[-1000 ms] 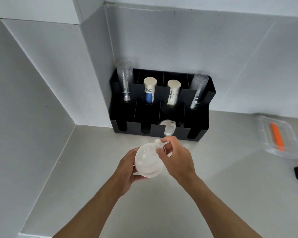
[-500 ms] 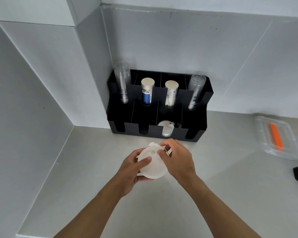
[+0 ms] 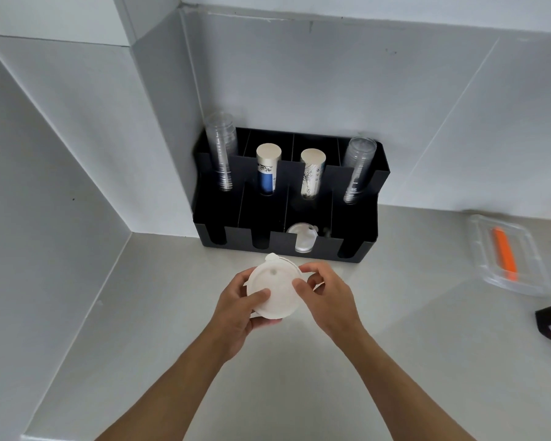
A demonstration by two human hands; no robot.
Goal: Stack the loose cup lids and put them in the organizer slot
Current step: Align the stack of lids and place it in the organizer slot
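A small stack of white lids (image 3: 272,289) was held above the tabletop (image 3: 395,361), just in front of the black organizer (image 3: 287,243). The left hand (image 3: 236,310) was closed on the stack, thumb laid across the top face and fingers curled beneath the rim. The right hand (image 3: 326,294) was closed on the opposite edge, thumb on top and fingertips hooked over the rim. How many lids were nested could not be told.

The lids were judged thin, light moulded plastic: stiff enough at the rim, but flexible across the face and easily buckled under a hard squeeze. The surface looked smooth, so slipping between nested pieces was thought likely if the stack were tilted. The best grip was judged to be at the rim, from two opposite sides, with light pressure kept on top so the pieces stayed seated. The small tab at the far edge was considered too weak to be used as a handle.

More lids (image 3: 303,238) were seen standing on edge in the third front slot from the left, probably the one intended.
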